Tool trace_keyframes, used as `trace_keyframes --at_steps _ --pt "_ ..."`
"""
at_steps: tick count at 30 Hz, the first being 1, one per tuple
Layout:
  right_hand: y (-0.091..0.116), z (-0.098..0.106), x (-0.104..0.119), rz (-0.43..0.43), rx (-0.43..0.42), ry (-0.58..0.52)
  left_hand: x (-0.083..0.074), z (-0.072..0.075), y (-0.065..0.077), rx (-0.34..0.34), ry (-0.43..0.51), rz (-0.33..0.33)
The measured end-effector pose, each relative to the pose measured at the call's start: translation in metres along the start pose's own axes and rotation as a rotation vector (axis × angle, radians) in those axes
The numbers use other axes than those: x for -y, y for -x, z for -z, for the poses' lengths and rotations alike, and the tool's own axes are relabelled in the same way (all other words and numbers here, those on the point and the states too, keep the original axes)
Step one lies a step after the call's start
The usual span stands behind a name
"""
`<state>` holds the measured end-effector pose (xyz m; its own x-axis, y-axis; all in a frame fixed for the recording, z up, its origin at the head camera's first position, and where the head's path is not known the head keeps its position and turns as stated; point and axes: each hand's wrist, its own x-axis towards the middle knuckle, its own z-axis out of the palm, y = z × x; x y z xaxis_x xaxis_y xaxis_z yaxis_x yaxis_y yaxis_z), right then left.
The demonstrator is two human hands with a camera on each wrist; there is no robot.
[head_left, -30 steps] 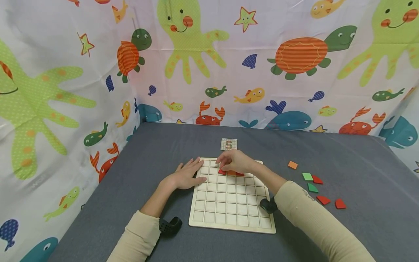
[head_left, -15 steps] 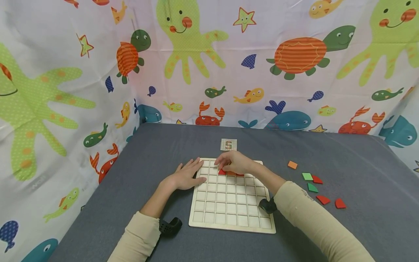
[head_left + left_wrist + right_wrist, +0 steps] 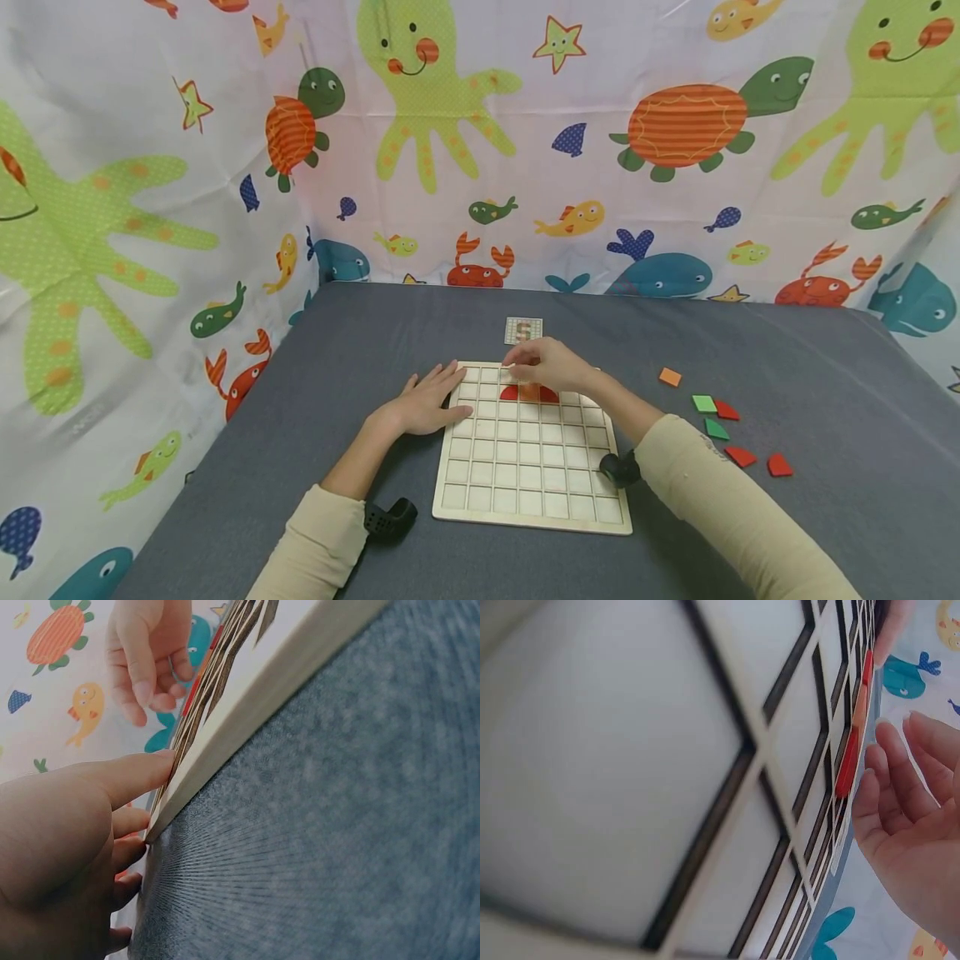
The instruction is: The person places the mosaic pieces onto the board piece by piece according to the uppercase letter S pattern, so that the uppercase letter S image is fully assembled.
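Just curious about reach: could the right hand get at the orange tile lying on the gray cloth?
Probably yes: the right hand looks empty, and nothing stands between it and the orange tile.

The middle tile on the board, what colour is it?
The middle tile is orange, seen best in the head view.

we see a dark gray surface [image 3: 405,321], cloth-like in texture, with a pale grid board [image 3: 529,475] lying flat near its middle. just beyond the board's far edge we find a small card [image 3: 523,330]. to the right we count six loose pieces: an orange piece [image 3: 671,377] farthest back, a light green piece [image 3: 704,404] with a red piece [image 3: 727,411] right beside it, a darker green piece [image 3: 717,430] nearer us, then two more red ones [image 3: 741,457], apart from each other.
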<state>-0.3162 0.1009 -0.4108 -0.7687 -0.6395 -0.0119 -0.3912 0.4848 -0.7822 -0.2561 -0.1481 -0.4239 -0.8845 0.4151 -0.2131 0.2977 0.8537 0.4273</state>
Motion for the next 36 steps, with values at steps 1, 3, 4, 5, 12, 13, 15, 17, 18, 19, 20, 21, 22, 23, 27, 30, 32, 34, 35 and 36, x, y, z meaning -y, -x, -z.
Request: trace_keyframes --at_steps 1,3,4,5,12,13,15,17,18,19,20,21,22,23,27,30,32,34,35,36 --pt "0.001 0.001 -0.001 -0.010 -0.006 0.004 0.000 0.000 0.000 -0.001 0.001 -0.002" --pt "0.004 0.004 -0.003 -0.027 -0.013 -0.004 0.000 0.000 0.000 -0.001 0.004 -0.006" --pt "0.006 0.006 -0.004 -0.034 -0.017 -0.015 0.000 0.001 0.001 -0.001 0.004 -0.008" --pt "0.008 0.008 -0.005 -0.037 -0.021 -0.025 0.000 0.001 0.001 0.000 0.005 -0.011" --pt "0.025 0.026 -0.014 -0.071 -0.068 -0.111 0.000 0.002 0.002 0.001 0.009 -0.027" --pt "0.028 0.029 -0.016 -0.076 -0.074 -0.123 0.000 0.002 0.002 0.000 0.010 -0.026" --pt "0.033 0.035 -0.019 -0.090 -0.081 -0.147 0.000 0.003 0.002 0.000 0.012 -0.023" --pt "0.038 0.041 -0.022 -0.108 -0.090 -0.173 0.000 0.002 0.002 0.003 0.008 -0.020" --pt "0.040 0.044 -0.024 -0.117 -0.095 -0.185 0.000 0.002 0.002 0.004 0.008 -0.020" --pt "0.042 0.046 -0.026 -0.130 -0.099 -0.193 0.000 0.002 0.002 0.005 0.007 -0.021" --pt "0.045 0.049 -0.028 -0.141 -0.105 -0.195 0.000 0.002 0.002 0.009 0.007 -0.020" --pt "0.047 0.052 -0.030 -0.152 -0.112 -0.198 0.000 0.002 0.002 0.012 0.009 -0.019" --pt "0.049 0.054 -0.033 -0.163 -0.118 -0.202 0.001 0.002 0.003 0.011 0.010 -0.023" --pt "0.052 0.057 -0.035 -0.172 -0.124 -0.202 0.001 0.002 0.003 0.012 0.012 -0.022" --pt "0.064 0.067 -0.044 -0.191 -0.148 -0.176 0.001 0.002 0.003 0.006 0.020 -0.032" --pt "0.073 0.074 -0.048 -0.206 -0.158 -0.157 0.002 0.002 0.003 0.007 0.011 -0.039" --pt "0.078 0.078 -0.051 -0.222 -0.161 -0.156 0.002 0.002 0.003 0.009 0.006 -0.043" --pt "0.083 0.081 -0.054 -0.240 -0.161 -0.160 0.001 0.002 0.003 0.011 0.007 -0.045" --pt "0.085 0.083 -0.055 -0.250 -0.163 -0.166 0.001 0.003 0.003 0.010 0.009 -0.047" --pt "0.087 0.084 -0.056 -0.257 -0.163 -0.170 0.001 0.003 0.003 0.009 0.009 -0.047"
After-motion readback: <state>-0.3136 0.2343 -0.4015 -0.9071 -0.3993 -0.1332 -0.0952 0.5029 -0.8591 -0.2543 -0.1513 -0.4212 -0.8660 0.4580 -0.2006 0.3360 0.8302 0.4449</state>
